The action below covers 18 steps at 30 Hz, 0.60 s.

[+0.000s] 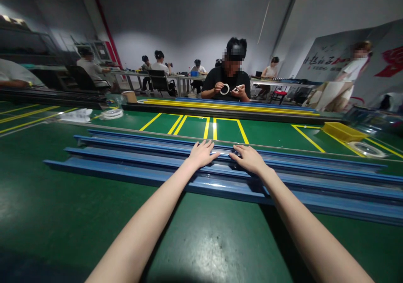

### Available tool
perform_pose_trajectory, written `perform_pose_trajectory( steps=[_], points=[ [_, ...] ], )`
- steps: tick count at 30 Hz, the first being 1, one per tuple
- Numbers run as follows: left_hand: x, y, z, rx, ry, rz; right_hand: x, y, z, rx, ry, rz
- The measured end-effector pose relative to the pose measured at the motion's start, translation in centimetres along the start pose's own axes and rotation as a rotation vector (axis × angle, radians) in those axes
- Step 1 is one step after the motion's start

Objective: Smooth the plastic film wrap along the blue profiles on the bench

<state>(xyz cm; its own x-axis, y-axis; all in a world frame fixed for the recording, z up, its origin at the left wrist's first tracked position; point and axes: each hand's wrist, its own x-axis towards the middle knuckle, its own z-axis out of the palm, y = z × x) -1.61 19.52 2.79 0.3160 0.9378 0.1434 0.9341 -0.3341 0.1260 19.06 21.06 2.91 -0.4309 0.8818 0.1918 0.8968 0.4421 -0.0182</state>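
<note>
Several long blue channel-shaped profiles [126,169] lie side by side across the green table [201,237]. My left hand [200,153] rests on the farther profiles near their middle, palm down with fingers spread. Just to its right, my right hand [248,158] lies on the same profiles, its fingers also apart. The two thumbs point towards each other across a small gap. Neither hand is closed around a profile. The parts of the profiles under my palms are hidden.
Across the table a person in a black shirt [226,79] holds a white ring [224,89]. Yellow and blue profiles [226,105] lie before them. A yellow bin [343,132] and a clear coil [367,149] are at right. Another coil [111,113] and plastic bags [75,115] sit left.
</note>
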Motion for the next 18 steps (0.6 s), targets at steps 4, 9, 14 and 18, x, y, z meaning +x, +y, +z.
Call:
perform_pose_trajectory(
  steps=[4, 9, 14, 18],
  points=[
    [0.3, 0.0, -0.2, 0.015, 0.002, -0.002, 0.4, -0.1, -0.5, -0.007, -0.008, 0.003],
    [1.5, -0.3, -1.3, 0.061, -0.064, 0.009, 1.4, 0.3, -0.8, -0.03, -0.038, 0.017],
    [2.9, -1.2, -2.5, 0.073, -0.151, -0.003, 2.8, 1.3, -1.0, -0.064, -0.126, 0.012],
    [3.1, -1.6, -2.7, 0.096, -0.16, 0.002, 3.2, 1.5, -1.2, -0.109, -0.159, -0.019]
  ],
)
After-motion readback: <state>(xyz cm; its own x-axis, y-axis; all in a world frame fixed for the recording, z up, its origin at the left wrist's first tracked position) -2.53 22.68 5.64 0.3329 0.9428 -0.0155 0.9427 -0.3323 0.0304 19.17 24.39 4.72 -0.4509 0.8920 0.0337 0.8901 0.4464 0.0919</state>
